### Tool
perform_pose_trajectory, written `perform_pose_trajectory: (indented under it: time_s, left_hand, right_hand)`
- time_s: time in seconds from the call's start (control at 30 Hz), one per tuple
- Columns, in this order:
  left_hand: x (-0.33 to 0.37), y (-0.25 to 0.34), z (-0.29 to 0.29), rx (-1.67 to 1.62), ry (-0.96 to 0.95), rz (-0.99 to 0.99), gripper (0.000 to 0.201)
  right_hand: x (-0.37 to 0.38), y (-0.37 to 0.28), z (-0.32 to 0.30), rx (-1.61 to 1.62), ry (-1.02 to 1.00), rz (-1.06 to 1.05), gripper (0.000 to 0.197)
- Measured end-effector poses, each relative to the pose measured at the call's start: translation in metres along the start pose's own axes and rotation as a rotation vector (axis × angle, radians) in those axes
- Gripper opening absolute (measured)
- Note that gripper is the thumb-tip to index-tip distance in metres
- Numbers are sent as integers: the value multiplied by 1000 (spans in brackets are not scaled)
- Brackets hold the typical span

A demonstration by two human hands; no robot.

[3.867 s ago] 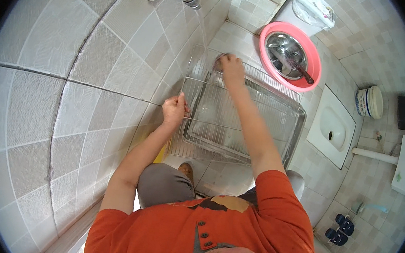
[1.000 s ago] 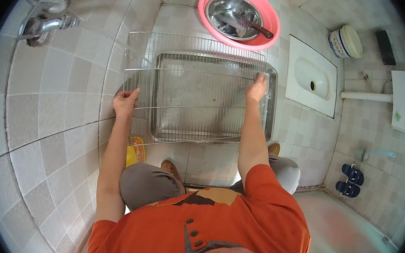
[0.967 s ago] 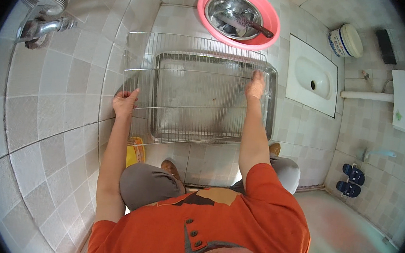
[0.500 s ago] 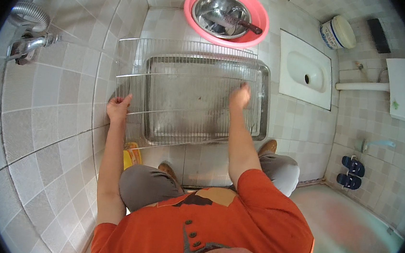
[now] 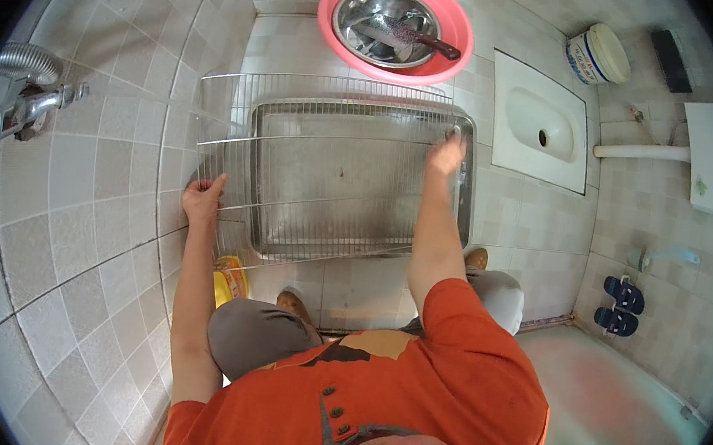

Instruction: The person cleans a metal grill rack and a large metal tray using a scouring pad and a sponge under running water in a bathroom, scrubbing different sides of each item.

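1. I judge I'm partway through working over the wire rack (image 5: 321,141); it lies above the metal tray (image 5: 466,196), overhanging its left side. How much is left doesn't show.
2. My left hand (image 5: 203,200) pinches the rack's left edge; my right hand (image 5: 445,154) is near its right end (blurred, so I can't tell its grip).
3. Since a moment ago, my right hand has shifted rightward; my left hasn't let go.
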State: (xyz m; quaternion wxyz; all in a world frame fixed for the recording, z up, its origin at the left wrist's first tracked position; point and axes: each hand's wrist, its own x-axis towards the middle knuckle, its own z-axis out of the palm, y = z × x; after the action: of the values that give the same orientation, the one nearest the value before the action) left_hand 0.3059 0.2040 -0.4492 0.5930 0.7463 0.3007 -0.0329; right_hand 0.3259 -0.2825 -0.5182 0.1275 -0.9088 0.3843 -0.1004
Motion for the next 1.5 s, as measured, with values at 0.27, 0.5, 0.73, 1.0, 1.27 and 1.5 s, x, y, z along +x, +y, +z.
perform_pose_trajectory:
  time_s: [0.27, 0.5, 0.73, 1.0, 1.27, 1.5]
  left_hand:
    - [-4, 5, -2, 132, 50, 43, 32]
    - [-2, 12, 4, 84, 26, -49, 37]
    - [-19, 60, 6, 238, -188, -156, 48]
    - [-12, 22, 17, 122, -280, -157, 52]
    - [-35, 13, 11, 138, -95, -14, 58]
    - [-49, 19, -5, 181, -21, -11, 61]
  right_hand:
    - [-77, -9, 34, -2, -129, 161, 38]
    - [-86, 29, -26, -209, -403, 244, 28]
    - [-119, 50, -31, -6, -194, 331, 31]
    - [-145, 27, -2, 501, -713, 419, 39]
    - [-174, 33, -29, 271, -413, 549, 52]
    - [-187, 10, -33, 215, -152, 206, 38]
